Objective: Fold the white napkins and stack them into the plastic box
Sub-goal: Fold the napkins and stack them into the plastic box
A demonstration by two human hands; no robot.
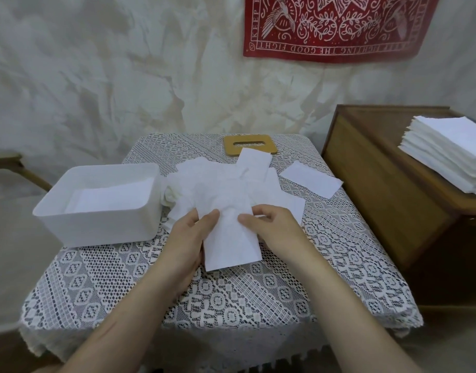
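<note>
At the far left I saw the plastic box (97, 230) standing on the left side of the worktop (231, 297), its left wall near the edge of the lace cloth. Flat white sheets (110, 197) lay inside it. In front of the box the lace ran bare to the near edge.

Just right of the box, the loose pile (218, 184) of napkins spread over the middle of the worktop. My two forearms came in from the near edge and converged below that pile. The left hand (188, 232) had its thumb laid on top of the napkin (228, 246) and its fingers underneath. The right hand (274, 227) pinched the napkin's upper right side, thumb on top and fingers curled. Both hands gripped that one sheet, close together, and its lower edge reached toward me over open lace.

Behind the pile a wooden lid (250, 145) with a slot lay near the far edge. A single napkin (312, 181) lay apart to the right, near the worktop's right edge. Beside that edge stood a wooden cabinet (379, 184) carrying a stack of napkins (452, 154).
</note>
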